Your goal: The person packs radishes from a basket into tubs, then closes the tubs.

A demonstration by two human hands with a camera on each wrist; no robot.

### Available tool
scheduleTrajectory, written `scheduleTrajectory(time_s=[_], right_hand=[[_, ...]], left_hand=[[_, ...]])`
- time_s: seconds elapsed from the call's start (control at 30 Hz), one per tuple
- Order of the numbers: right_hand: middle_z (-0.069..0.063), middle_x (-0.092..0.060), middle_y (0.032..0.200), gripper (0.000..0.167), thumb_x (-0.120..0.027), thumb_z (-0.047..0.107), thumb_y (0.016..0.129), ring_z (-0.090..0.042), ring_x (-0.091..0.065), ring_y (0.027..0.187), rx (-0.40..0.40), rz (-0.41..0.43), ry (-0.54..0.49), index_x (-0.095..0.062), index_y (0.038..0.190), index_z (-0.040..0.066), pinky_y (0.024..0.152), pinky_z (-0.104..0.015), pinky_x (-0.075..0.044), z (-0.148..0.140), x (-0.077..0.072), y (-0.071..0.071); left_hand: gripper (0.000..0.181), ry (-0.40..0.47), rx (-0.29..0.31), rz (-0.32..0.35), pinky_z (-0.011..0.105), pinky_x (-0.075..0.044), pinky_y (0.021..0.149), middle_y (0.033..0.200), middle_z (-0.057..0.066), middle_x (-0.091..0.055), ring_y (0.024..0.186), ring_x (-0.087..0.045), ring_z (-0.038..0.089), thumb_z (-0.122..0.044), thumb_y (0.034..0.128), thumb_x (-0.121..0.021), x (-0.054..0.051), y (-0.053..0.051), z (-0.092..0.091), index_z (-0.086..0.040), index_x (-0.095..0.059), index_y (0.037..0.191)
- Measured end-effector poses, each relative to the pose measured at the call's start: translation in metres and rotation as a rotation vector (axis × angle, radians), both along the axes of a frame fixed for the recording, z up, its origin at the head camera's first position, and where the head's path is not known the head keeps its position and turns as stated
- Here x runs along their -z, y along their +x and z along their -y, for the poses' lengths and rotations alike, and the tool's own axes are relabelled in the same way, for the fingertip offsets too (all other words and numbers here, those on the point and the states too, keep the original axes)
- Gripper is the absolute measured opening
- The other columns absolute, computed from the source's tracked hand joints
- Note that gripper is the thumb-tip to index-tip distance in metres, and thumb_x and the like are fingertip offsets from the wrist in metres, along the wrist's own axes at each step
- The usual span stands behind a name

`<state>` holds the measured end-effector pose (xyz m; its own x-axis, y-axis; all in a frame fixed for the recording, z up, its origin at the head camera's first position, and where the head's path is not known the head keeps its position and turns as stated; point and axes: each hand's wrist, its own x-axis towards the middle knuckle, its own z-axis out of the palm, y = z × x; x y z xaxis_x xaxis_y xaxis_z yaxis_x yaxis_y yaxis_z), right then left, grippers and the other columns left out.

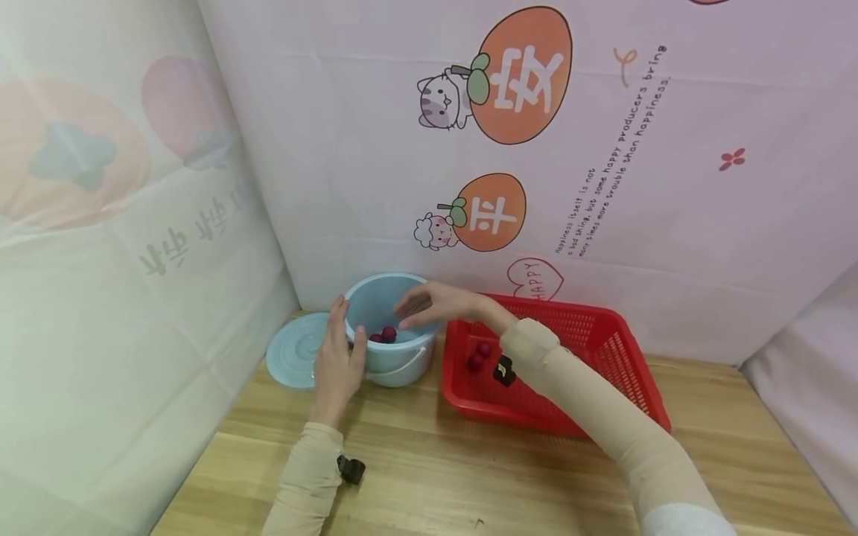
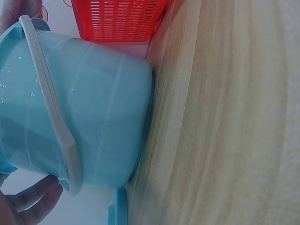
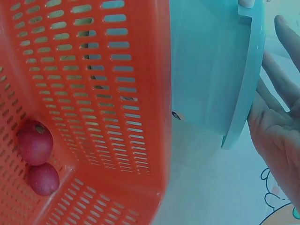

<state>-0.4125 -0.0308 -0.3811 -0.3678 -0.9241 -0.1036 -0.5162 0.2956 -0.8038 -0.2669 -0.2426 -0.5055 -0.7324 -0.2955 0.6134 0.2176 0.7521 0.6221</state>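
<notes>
A light blue bucket stands upright with dark red round fruits inside. My left hand rests against the bucket's left side, its fingers fairly straight; in the left wrist view its fingertips touch the bucket near the handle. Over the bucket's right rim is my right hand, fingers loosely bent and holding nothing that shows. The right wrist view has that hand beside the bucket's rim. Two similar fruits lie in the red basket.
A light blue lid lies left of the bucket, behind my left hand. The red basket stands close to the bucket's right, below my right forearm. Printed cloth hangs behind and at both sides of the wooden table.
</notes>
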Motion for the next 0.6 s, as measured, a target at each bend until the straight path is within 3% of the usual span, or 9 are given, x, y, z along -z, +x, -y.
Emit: scheduleTrajectory(time_s=[0.13,0.37,0.5,0.6], right_hand=[[-0.002,-0.072,0.131,0.036,-0.078,0.02,0.098,-0.019,-0.066,0.125,0.019,0.001,-0.042,-0.071,0.132,0.012,0.105,-0.035,-0.052,-0.003,0.003,-0.002],[-0.008,-0.073,0.129,0.033,-0.076,0.02,0.099,-0.022,-0.066,0.124,0.041,0.018,-0.129,-0.072,0.13,0.008,0.106,-0.038,-0.052,-0.007,0.012,-0.005],[0.0,-0.075,0.124,0.029,-0.076,0.022,0.1,-0.019,-0.066,0.121,0.058,-0.011,-0.156,-0.075,0.127,0.012,0.106,-0.039,-0.052,-0.007,0.016,-0.005],[0.002,-0.075,0.122,0.028,-0.076,0.022,0.1,-0.019,-0.066,0.119,0.067,-0.012,-0.182,-0.075,0.126,0.012,0.105,-0.04,-0.052,-0.008,0.019,-0.005]], left_hand=[[0.063,-0.003,0.001,-0.003,0.058,-0.056,0.076,0.171,0.001,-0.033,0.097,-0.068,0.038,-0.043,0.1122,-0.042,-0.002,-0.001,0.001,-0.009,-0.035,0.165],[0.064,0.005,0.005,0.004,0.061,-0.056,0.076,0.172,0.001,-0.032,0.104,-0.068,0.043,-0.044,0.1118,-0.042,-0.002,0.0,0.001,-0.008,-0.035,0.164],[0.063,0.01,0.005,0.016,0.062,-0.055,0.08,0.172,0.001,-0.032,0.116,-0.066,0.044,-0.043,0.112,-0.041,-0.002,0.001,0.001,-0.009,-0.035,0.164],[0.063,0.013,0.004,0.022,0.061,-0.056,0.08,0.172,0.0,-0.031,0.113,-0.066,0.043,-0.043,0.1121,-0.041,-0.002,0.001,0.0,-0.009,-0.035,0.165]])
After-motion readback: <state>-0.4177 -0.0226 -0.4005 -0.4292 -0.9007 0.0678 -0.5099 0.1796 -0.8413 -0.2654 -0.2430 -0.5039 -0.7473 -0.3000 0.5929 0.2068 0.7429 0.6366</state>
